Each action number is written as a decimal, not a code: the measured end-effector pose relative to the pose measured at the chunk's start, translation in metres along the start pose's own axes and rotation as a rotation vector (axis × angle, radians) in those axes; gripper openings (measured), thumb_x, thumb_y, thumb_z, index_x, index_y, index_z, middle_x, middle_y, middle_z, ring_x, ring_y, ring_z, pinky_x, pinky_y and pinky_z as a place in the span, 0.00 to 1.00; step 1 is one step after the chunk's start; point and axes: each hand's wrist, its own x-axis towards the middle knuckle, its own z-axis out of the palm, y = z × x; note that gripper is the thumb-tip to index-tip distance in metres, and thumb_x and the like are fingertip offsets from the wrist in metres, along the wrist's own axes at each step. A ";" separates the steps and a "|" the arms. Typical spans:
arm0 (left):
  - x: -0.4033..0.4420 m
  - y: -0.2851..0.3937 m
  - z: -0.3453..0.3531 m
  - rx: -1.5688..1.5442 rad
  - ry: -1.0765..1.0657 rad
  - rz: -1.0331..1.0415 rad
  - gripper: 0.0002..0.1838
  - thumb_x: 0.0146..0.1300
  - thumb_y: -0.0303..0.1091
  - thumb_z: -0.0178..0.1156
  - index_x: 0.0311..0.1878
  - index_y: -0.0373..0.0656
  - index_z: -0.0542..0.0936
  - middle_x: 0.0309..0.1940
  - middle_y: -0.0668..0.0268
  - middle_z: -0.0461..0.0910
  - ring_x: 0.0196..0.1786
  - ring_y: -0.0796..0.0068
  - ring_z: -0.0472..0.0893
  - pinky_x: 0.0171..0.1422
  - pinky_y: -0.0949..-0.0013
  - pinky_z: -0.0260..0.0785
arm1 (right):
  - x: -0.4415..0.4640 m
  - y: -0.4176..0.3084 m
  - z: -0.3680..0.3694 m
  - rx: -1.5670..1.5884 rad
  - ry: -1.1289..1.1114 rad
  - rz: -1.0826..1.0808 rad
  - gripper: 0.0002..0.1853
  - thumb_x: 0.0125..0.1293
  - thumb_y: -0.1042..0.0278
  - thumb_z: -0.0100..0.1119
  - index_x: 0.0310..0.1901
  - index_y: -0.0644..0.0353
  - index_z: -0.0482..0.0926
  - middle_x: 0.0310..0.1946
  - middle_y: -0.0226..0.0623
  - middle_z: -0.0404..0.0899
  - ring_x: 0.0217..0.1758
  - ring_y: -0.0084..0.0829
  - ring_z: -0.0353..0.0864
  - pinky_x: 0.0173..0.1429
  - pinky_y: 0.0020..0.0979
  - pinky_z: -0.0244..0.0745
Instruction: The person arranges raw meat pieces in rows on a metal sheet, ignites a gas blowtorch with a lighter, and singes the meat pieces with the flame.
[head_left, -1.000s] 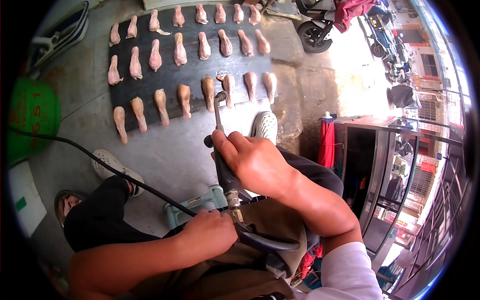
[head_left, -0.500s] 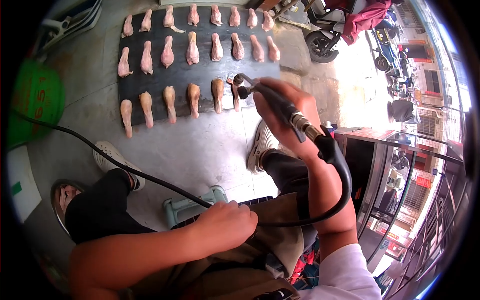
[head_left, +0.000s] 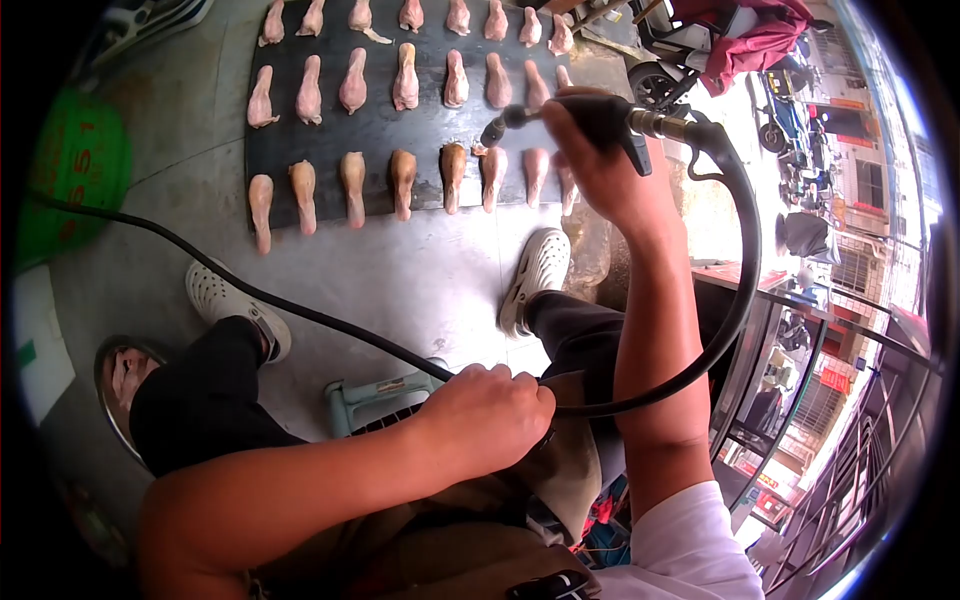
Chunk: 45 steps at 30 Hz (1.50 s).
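Observation:
My right hand (head_left: 612,185) is wrapped round the black body of a gas torch (head_left: 597,116), its nozzle (head_left: 493,131) pointing down and to the left just beyond the wide end of a pale chicken drumstick (head_left: 494,180) in the nearest row. No flame can be made out. Left of that piece lies a browned drumstick (head_left: 453,178), and more tanned ones continue to the left. Paler pink drumsticks (head_left: 406,80) fill the farther rows on a dark board (head_left: 350,135). Over my lap, my left hand (head_left: 490,415) is closed round the black hose (head_left: 300,312) that runs to the torch.
A green gas cylinder (head_left: 75,165) stands at the left, where the hose leads. Below it a metal bowl (head_left: 108,405) holds pale pieces. A greenish stool (head_left: 385,390) is between my legs. Glass-and-metal cabinets (head_left: 765,370) stand at the right; a scooter (head_left: 665,70) is parked beyond.
My right hand has moved away from me and to the right, with the torch turned more level. My left hand has shifted slightly up and right with the hose. The view has shifted a little.

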 end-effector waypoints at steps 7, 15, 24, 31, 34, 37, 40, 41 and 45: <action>-0.004 0.004 0.001 0.001 -0.095 -0.033 0.07 0.64 0.33 0.58 0.33 0.40 0.79 0.28 0.58 0.82 0.33 0.59 0.84 0.37 0.59 0.77 | 0.001 -0.005 0.001 0.042 -0.022 0.061 0.16 0.73 0.55 0.57 0.39 0.61 0.81 0.25 0.47 0.80 0.30 0.45 0.82 0.40 0.40 0.76; -0.005 0.005 0.002 0.013 -0.106 -0.051 0.08 0.66 0.36 0.58 0.35 0.41 0.80 0.30 0.58 0.82 0.34 0.59 0.84 0.39 0.58 0.77 | 0.003 -0.001 0.000 0.085 -0.019 0.112 0.18 0.73 0.52 0.57 0.41 0.61 0.82 0.28 0.51 0.81 0.32 0.49 0.82 0.41 0.43 0.76; -0.003 0.003 -0.002 0.009 0.018 0.002 0.04 0.58 0.30 0.57 0.30 0.41 0.77 0.24 0.59 0.81 0.29 0.61 0.85 0.31 0.61 0.78 | 0.011 0.004 -0.002 0.001 0.001 0.039 0.19 0.73 0.56 0.58 0.48 0.66 0.85 0.29 0.40 0.86 0.28 0.27 0.87 0.32 0.26 0.79; -0.003 0.003 -0.002 0.019 0.029 0.002 0.04 0.58 0.29 0.56 0.30 0.41 0.77 0.25 0.59 0.81 0.29 0.61 0.85 0.31 0.61 0.79 | 0.011 0.001 -0.005 -0.034 -0.021 0.089 0.20 0.72 0.54 0.59 0.49 0.66 0.85 0.33 0.42 0.87 0.28 0.28 0.88 0.34 0.28 0.80; -0.004 0.003 -0.002 0.013 0.028 0.010 0.04 0.58 0.29 0.56 0.30 0.40 0.77 0.25 0.59 0.81 0.29 0.61 0.85 0.31 0.62 0.78 | 0.007 -0.002 -0.005 -0.020 0.002 0.052 0.20 0.72 0.55 0.60 0.50 0.67 0.84 0.33 0.41 0.87 0.29 0.28 0.88 0.35 0.28 0.80; -0.005 0.003 -0.003 -0.010 0.005 0.012 0.04 0.58 0.29 0.56 0.30 0.40 0.78 0.24 0.59 0.81 0.29 0.61 0.85 0.30 0.61 0.78 | -0.002 0.005 -0.002 0.074 0.031 0.000 0.19 0.72 0.59 0.62 0.53 0.67 0.83 0.33 0.41 0.87 0.32 0.26 0.87 0.37 0.28 0.80; -0.009 0.005 0.000 0.002 -0.020 0.020 0.04 0.56 0.29 0.58 0.30 0.40 0.79 0.23 0.59 0.81 0.29 0.61 0.86 0.30 0.62 0.78 | -0.019 -0.004 -0.010 0.157 -0.055 0.028 0.18 0.70 0.65 0.64 0.55 0.69 0.80 0.34 0.41 0.87 0.35 0.24 0.86 0.40 0.27 0.81; -0.011 0.005 0.001 0.014 -0.027 0.025 0.04 0.55 0.30 0.58 0.29 0.40 0.80 0.23 0.59 0.81 0.29 0.61 0.86 0.30 0.62 0.78 | -0.025 -0.005 -0.011 0.058 -0.033 -0.063 0.17 0.70 0.66 0.64 0.56 0.68 0.80 0.36 0.43 0.87 0.34 0.28 0.86 0.42 0.29 0.81; -0.017 0.005 0.009 -0.001 -0.149 0.000 0.03 0.51 0.29 0.61 0.27 0.40 0.81 0.23 0.59 0.81 0.29 0.61 0.86 0.30 0.61 0.78 | -0.058 -0.008 -0.008 -0.081 -0.139 -0.297 0.16 0.65 0.71 0.67 0.54 0.62 0.81 0.34 0.45 0.82 0.33 0.45 0.86 0.37 0.38 0.80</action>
